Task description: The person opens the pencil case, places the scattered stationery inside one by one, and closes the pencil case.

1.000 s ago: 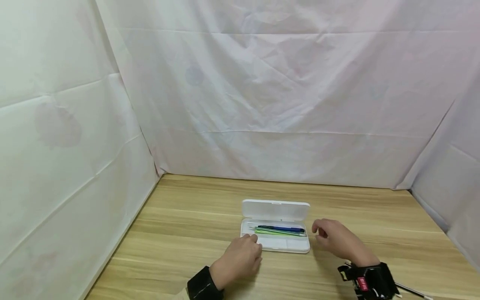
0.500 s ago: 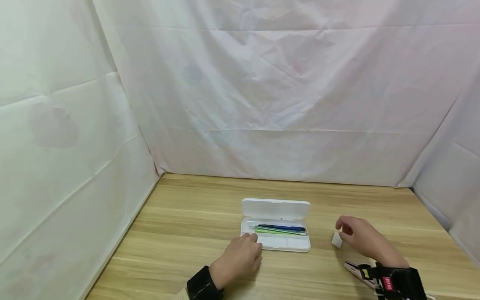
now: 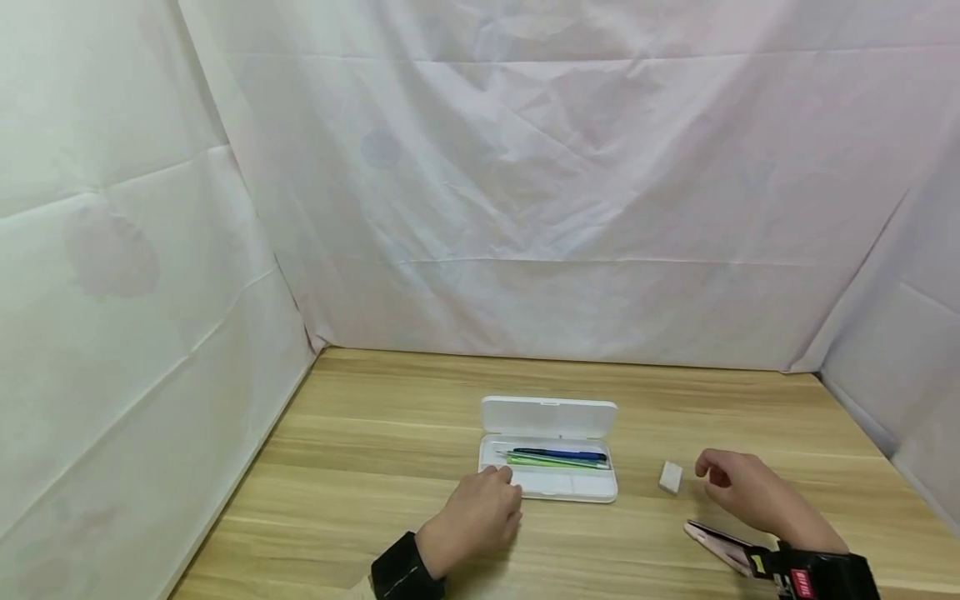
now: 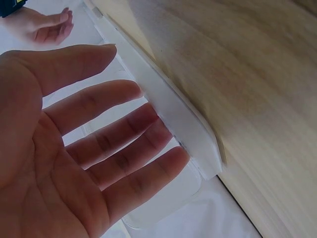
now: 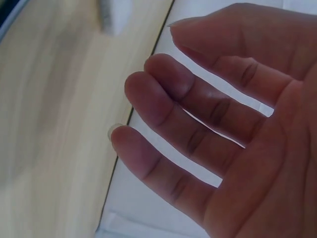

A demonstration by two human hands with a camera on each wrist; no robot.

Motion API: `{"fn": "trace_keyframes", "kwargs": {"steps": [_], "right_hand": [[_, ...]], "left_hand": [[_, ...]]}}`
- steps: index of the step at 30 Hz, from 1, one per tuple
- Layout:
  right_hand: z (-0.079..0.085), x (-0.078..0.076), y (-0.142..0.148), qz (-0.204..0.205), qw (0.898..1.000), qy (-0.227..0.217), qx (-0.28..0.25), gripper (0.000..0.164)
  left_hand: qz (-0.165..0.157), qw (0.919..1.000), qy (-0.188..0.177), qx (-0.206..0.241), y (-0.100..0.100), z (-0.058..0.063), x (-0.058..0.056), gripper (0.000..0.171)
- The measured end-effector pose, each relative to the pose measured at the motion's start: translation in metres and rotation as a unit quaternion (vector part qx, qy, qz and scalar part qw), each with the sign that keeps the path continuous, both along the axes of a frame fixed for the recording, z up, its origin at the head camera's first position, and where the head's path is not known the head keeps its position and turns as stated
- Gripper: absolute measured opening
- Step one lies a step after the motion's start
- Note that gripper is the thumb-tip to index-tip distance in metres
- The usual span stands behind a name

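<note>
A white pencil case [image 3: 549, 417] lies on the wooden table with its lid raised. Inside it, a blue pen [image 3: 561, 454] sits beside green pencils [image 3: 551, 462]. My left hand [image 3: 477, 514] rests its fingertips on the case's front left edge; in the left wrist view the fingers [image 4: 133, 181] look loosely bent against the white wall. To the right of the case stands a small white block, like an eraser [image 3: 671, 477]. My right hand [image 3: 757, 492] hovers just right of it, apart from it, fingers loosely curled and holding nothing.
A pinkish, dark-edged flat object [image 3: 716, 543] lies below the right hand, partly hidden by the black wrist strap [image 3: 825, 575]. White cloth walls [image 3: 555, 208] enclose the table at the back and both sides.
My right hand has moved right, away from the case and past the white eraser-like block, uncovering it and the pinkish object. My left hand has stayed on the case edge.
</note>
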State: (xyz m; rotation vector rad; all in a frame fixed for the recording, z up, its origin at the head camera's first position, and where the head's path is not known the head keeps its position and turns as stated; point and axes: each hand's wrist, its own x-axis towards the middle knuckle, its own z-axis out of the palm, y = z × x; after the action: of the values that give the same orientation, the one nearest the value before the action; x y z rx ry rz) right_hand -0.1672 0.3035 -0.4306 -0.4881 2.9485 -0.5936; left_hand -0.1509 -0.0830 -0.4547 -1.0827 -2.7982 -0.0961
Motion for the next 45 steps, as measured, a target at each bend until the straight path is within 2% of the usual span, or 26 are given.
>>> {"fn": "trace_keyframes", "kwargs": {"steps": [8,18,25,31,40,45], "right_hand": [[-0.011,0.006,0.022,-0.015,0.997,-0.076,0.013,0.015],[-0.02,0.009,0.035,0.002,0.996,-0.087,-0.004,0.015],[-0.023,0.011,0.041,-0.008,0.992,-0.121,-0.019,0.019],[-0.025,0.011,0.047,0.002,0.991,-0.135,-0.023,0.014],[-0.022,0.011,0.051,0.021,0.98,-0.187,-0.072,0.016],[-0.022,0.011,0.048,0.023,0.975,-0.204,-0.08,0.018]], "left_hand": [[-0.004,1.0,0.008,0.0,-0.001,0.0,0.001,0.016],[-0.007,0.9999,0.009,0.002,-0.001,-0.001,0.0,0.015],[-0.007,0.9999,0.008,0.002,0.0,-0.001,0.001,0.015],[-0.006,0.9999,0.008,0.005,0.0,0.0,0.001,0.015],[-0.002,0.9999,0.015,0.005,0.0,-0.001,0.001,0.016],[-0.001,0.9999,0.016,0.005,-0.001,0.0,0.002,0.016]]}}
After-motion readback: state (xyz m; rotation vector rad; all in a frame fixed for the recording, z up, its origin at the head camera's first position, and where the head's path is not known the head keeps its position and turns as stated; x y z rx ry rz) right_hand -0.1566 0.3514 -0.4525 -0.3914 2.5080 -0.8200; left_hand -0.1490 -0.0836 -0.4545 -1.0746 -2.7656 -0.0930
